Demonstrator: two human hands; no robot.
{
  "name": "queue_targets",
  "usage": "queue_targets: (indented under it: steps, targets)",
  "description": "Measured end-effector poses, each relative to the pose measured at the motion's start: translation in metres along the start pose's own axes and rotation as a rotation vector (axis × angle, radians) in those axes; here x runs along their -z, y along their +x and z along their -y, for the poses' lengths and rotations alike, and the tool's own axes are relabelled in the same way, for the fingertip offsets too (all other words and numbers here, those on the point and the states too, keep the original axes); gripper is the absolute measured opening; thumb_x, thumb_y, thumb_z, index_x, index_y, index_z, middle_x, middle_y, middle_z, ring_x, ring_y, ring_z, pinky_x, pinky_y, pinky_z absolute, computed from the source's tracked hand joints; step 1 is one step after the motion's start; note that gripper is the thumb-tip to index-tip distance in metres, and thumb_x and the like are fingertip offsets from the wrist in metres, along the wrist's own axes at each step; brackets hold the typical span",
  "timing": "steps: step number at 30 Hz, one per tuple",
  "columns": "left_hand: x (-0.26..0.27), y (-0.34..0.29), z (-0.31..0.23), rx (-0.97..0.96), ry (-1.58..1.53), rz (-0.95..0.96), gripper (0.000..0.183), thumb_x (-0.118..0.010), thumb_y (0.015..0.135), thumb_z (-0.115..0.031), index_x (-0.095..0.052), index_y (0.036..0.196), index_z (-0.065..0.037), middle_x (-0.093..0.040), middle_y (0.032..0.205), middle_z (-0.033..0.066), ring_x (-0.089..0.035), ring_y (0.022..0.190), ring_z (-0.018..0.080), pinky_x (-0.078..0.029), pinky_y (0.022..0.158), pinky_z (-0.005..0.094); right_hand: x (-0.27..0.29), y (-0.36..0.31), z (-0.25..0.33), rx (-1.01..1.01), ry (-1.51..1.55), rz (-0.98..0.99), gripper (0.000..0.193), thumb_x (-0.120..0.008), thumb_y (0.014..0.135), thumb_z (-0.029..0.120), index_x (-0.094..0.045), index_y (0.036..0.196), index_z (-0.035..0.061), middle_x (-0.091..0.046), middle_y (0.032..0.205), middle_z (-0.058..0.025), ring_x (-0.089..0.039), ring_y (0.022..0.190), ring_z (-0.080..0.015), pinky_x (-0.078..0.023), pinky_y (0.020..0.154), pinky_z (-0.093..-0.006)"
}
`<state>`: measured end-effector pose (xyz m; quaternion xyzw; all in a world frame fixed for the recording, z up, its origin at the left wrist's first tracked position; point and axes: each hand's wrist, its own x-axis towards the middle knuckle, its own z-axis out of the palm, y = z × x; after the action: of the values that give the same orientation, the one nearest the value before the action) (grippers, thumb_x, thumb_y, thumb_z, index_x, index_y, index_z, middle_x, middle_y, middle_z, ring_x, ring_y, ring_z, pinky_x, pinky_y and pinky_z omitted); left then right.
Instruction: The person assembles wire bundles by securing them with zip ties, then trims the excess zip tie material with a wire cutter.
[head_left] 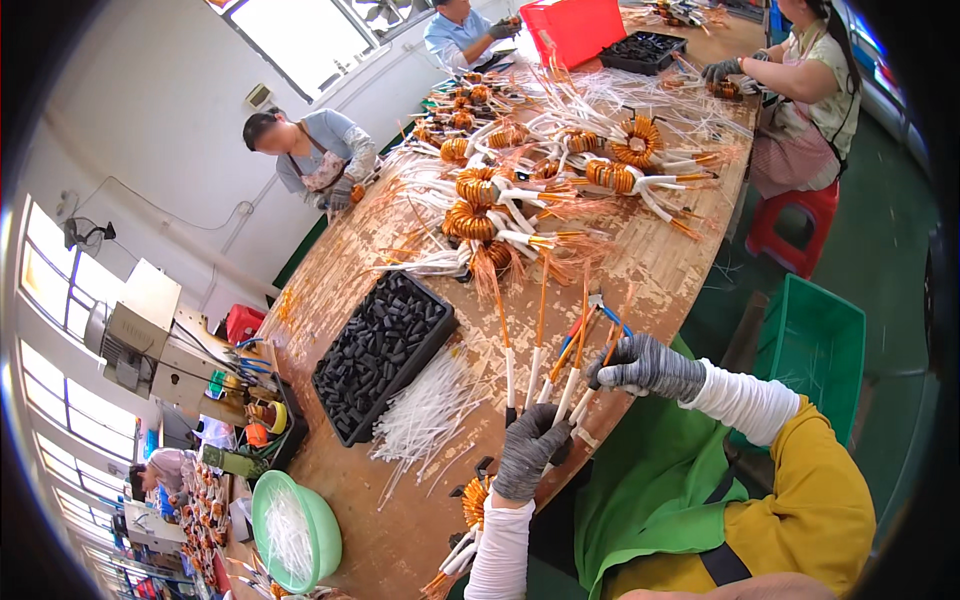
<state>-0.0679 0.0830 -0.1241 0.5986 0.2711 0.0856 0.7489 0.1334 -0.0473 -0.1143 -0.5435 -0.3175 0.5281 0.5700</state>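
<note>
My left hand (530,452), in a grey glove, is closed round several copper wire leads (509,370) in white sleeving, whose bare ends fan out away from me. My right hand (655,368), also gloved, pinches one of these leads at the right of the bunch. Just beyond it, red and blue handles (600,318) of what looks like a small hand tool lie on the table. Beside my left wrist an orange copper-wound ring coil (474,500) shows, partly hidden by my forearm; whether the held leads belong to it I cannot tell.
A black tray (446,322) of short black sleeves stands left of my hands, beside loose white tubes (425,405). Many wound coils (470,220) are heaped farther back. A green bowl (330,540) and a green bin (855,345) flank me. Co-workers sit around the worn wooden table (660,275).
</note>
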Motion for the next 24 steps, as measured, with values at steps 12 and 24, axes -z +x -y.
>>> queue_targets:
  steps: [12,24]
  targets:
    - [-0.006,-0.005,0.003,0.006,0.045,-0.082,0.015,-0.060,0.082,-0.008,-0.057,0.094,0.001,-0.059,0.073,0.0051,-0.055,0.060,0.0120,-0.045,0.053,0.0239,-0.056,-0.007,-0.038,0.027,0.130,-0.162,0.026,-0.067,0.081,0.030,-0.064,0.082,0.0044,-0.056,0.063,0.0021,-0.048,0.051,-0.0037,-0.037,0.046,-0.0188]
    - [0.003,0.002,0.010,-0.157,-0.047,-0.148,0.013,-0.059,0.085,-0.011,-0.057,0.094,-0.002,-0.057,0.079,0.0017,-0.053,0.072,0.0087,-0.044,0.066,0.0232,-0.072,0.005,-0.059,0.009,0.138,-0.017,0.026,-0.065,0.084,0.025,-0.064,0.092,-0.0001,-0.063,0.078,-0.0029,-0.057,0.070,-0.0090,-0.047,0.065,-0.0234]
